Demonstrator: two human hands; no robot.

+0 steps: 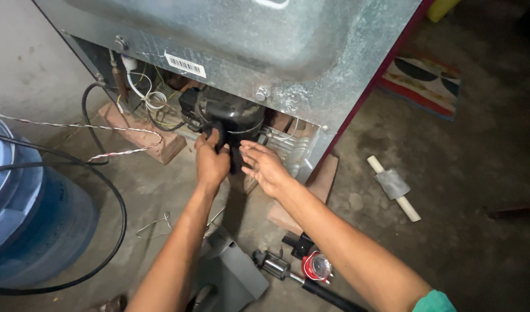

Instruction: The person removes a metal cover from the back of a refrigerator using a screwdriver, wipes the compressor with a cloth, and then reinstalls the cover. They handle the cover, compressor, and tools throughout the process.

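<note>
A black part on the compressor (233,115) is gripped by the left hand (211,162). The right hand (265,166) is held spread just beside it, with nothing grasped.

Home repair spot: bare concrete floor (461,173), refrigerator back (265,52) on bricks (161,144), rug (424,81).

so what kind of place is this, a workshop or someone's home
Probably a home floor used for a repair: bare concrete floor, a patterned mat, and a refrigerator's open back with its black compressor propped on bricks.
</note>
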